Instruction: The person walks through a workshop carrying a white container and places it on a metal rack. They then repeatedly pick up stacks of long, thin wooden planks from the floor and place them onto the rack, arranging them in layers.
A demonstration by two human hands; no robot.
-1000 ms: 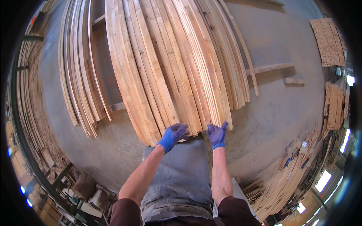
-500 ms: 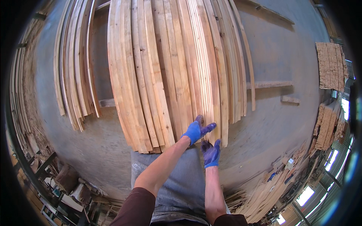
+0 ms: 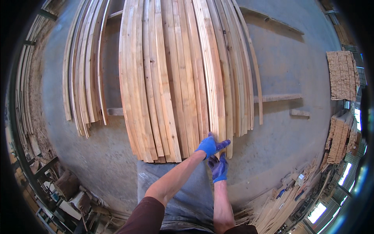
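A wide layer of long wooden strips [image 3: 156,97] runs away from me, near ends toward my body. Right of its middle lies a narrow group of pale wooden strips [image 3: 213,93], with a dark gap along its left side. My left hand [image 3: 212,145], in a blue and purple glove, reaches across the near part of this group, thumb and fingers closed over its two sides. Just nearer, my right hand [image 3: 218,167], gloved alike, is closed at the near ends of the same strips. Its fingertips are partly hidden under the wood.
A smaller set of wooden strips [image 3: 87,70] lies to the left. Support bars [image 3: 278,98] stick out on the right above the grey floor [image 3: 272,132]. Stacked wood [image 3: 343,76] stands at far right, with loose thin offcuts [image 3: 272,202] at lower right.
Both hands have come slightly nearer to me, and the left hand now spans the strips close to the right. A dark gap has opened left of the held strips.
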